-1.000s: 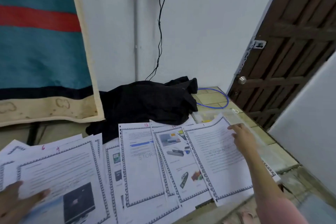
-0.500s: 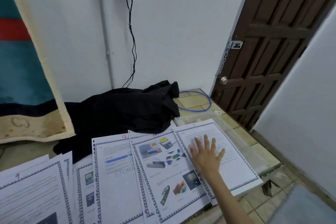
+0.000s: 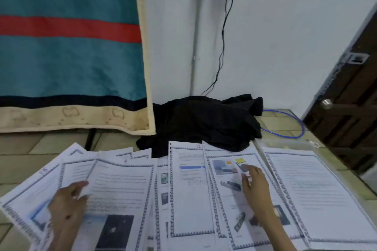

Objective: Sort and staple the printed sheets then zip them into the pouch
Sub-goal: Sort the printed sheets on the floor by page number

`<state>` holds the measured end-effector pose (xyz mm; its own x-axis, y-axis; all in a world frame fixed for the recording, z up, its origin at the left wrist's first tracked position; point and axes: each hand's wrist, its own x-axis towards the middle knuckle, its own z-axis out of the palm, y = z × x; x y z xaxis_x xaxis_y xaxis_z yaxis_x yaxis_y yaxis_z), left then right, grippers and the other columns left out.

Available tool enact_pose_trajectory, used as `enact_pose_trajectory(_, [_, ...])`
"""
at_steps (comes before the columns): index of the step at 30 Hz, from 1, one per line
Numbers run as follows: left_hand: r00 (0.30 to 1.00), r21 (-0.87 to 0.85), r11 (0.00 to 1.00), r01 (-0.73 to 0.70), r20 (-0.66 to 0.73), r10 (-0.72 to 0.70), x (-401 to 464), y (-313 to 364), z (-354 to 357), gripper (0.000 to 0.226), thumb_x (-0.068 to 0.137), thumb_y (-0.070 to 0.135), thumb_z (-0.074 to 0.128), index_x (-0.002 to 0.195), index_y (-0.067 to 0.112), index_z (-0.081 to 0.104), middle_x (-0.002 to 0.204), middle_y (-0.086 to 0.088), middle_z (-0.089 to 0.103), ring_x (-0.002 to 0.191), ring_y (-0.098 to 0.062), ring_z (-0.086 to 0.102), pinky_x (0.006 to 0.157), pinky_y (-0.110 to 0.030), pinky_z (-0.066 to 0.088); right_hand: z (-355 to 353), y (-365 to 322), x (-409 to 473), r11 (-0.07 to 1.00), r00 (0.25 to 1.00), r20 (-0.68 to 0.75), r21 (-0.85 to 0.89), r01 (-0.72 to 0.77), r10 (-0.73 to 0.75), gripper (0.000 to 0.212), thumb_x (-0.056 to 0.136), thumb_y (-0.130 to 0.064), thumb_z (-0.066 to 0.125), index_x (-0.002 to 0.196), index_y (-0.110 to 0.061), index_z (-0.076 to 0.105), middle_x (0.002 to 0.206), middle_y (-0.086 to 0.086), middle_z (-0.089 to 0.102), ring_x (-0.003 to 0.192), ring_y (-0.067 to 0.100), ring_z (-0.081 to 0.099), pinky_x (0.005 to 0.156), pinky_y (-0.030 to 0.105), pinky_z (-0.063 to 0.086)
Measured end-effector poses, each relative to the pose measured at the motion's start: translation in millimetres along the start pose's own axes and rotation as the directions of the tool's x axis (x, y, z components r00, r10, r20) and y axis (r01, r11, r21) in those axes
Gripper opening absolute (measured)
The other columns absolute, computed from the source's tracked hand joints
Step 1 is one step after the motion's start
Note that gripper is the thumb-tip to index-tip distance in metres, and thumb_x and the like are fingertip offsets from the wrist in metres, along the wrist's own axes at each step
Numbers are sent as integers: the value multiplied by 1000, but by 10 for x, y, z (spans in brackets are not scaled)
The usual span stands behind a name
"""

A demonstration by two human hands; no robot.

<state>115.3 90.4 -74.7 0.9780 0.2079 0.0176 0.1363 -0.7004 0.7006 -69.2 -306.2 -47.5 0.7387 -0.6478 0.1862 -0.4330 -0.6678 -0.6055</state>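
Pouch (image 3: 285, 144), clear, lies far right, partly under rightmost sheet (image 3: 312, 191); contents unclear. Printed sheets (image 3: 189, 189) fan across near table. Your left hand (image 3: 67, 208) pinches sheet corner; your right hand (image 3: 255, 187) rests flat, fingers relaxed, on pictured sheet (image 3: 226, 175).

Soft, even indoor light; source out of frame; white wall (image 3: 275, 36) bright, no hard shadows; door (image 3: 355, 108) at right dark and low in detail. Whole frame slightly motion-blurred; print on printed sheets (image 3: 189, 189) illegible; right hand (image 3: 255, 187) smeared. Wide-angle bending at edges; no glare.
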Motion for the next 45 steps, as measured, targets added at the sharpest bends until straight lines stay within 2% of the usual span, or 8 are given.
enact_pose_trajectory(7, [987, -54, 986, 159, -4, -160, -178, -60, -207, 56, 82, 16, 68, 134, 8, 46, 120, -16, 63, 110, -36, 57, 95, -43, 44, 1049, -1324, -363, 962, 759, 603, 248, 118, -248, 22, 90, -36, 59, 107, -22, 59, 89, 1, 53, 73, 5, 55, 64, 10, 43])
enact_pose_trajectory(12, [996, -25, 996, 85, 24, -84, -181, 48, -199, 26, 93, 20, 53, 114, 10, 63, 110, -14, 66, 102, -32, 60, 85, -36, 45, 1311, -1529, -383, 980, 799, 571, 161, 117, -189, 49, 70, -67, 63, 73, -20, 49, 75, -2, 47, 73, 15, 48, 57, 23, 39])
enact_pose_trajectory(20, [958, -572, 792, 212, 280, -55, -165, 87, -490, 22, 94, 34, 51, 95, 22, 70, 92, 6, 72, 96, -17, 64, 75, -25, 47, 1145, -1287, -290, 815, 824, 567, 483, -319, -14, 27, 81, -7, 70, 76, 11, 51, 68, 29, 53, 66, 40, 56, 63, 20, 45])
enact_pose_trajectory(24, [951, 168, 937, 307, -19, -308, 83, -169, -542, 80, 75, 52, 68, 137, 12, 38, 138, -16, 42, 127, -34, 37, 102, -44, 32, 1058, -1169, -352, 782, 824, 566, 517, -349, -6, 69, 44, -63, 82, 72, -4, 62, 80, 14, 67, 76, 22, 61, 73, 32, 47])
enact_pose_trajectory(26, [954, 228, 930, 288, 21, -300, 115, -192, -526, 79, 72, 48, 72, 134, 12, 40, 132, -15, 47, 124, -34, 39, 99, -42, 33, 1059, -1124, -364, 702, 795, 603, 595, -391, -68, 60, 28, -58, 89, 63, -14, 65, 78, 10, 69, 74, 19, 63, 69, 27, 50])
enact_pose_trajectory(31, [994, 4, 995, 104, -32, -104, 120, -228, -476, 17, 78, 26, 73, 90, 16, 65, 90, -3, 62, 95, -24, 59, 78, -36, 46, 979, -1268, -425, 691, 796, 597, 618, -375, -101, 11, 72, 19, 63, 74, 12, 54, 81, 15, 66, 78, 17, 64, 71, 18, 52])
enact_pose_trajectory(36, [952, -630, 771, 89, 282, 121, -118, -49, -613, 24, 77, -24, 54, 75, -2, 64, 70, -5, 70, 73, -11, 67, 64, -15, 53, 1020, -1238, -436, 805, 829, 553, 529, -270, -85, 24, 81, -3, 69, 104, 1, 65, 92, -1, 69, 81, 4, 60, 61, 10, 44])
enact_pose_trajectory(45, [827, -610, 792, 7, 449, 338, -342, 12, -793, 9, 70, 19, 80, 73, 23, 72, 82, 5, 75, 83, -8, 69, 76, -16, 50, 998, -1442, -495, 662, 848, 529, 624, -415, 32, 9, 83, 14, 54, 81, 8, 59, 74, 9, 69, 82, 29, 59, 63, 19, 48])
